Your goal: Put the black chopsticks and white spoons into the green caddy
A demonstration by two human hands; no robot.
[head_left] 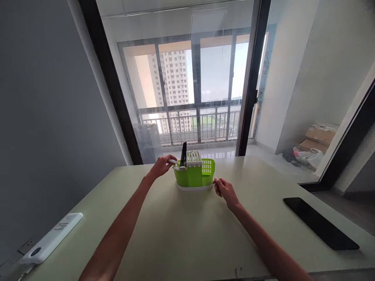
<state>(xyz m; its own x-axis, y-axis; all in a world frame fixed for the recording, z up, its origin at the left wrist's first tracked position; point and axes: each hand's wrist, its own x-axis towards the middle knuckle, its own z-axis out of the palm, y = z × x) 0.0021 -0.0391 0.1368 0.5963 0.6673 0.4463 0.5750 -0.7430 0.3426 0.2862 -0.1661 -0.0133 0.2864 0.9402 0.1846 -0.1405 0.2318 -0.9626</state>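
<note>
A bright green utensil holder (195,177) with a white base stands upright near the far side of the table. Black chopsticks (183,155) lean upward in its left compartment, beside a white slotted block (193,157). My left hand (162,165) is at the holder's left rim, fingers closed on the handle of a white spoon (173,161). Another white, rounded spoon-like piece (181,169) shows over the front left rim. At the opposite end, my right hand (224,190) has curled fingers against the right edge of the base; its fingertips are partly hidden.
A black flat slab, like a phone or tablet (320,223), lies on the pale table (187,238) at right. A white power strip or power bank (52,238) rests along the left edge. Behind the table stands a glass sliding door (175,132); cardboard boxes (319,137) sit beyond it.
</note>
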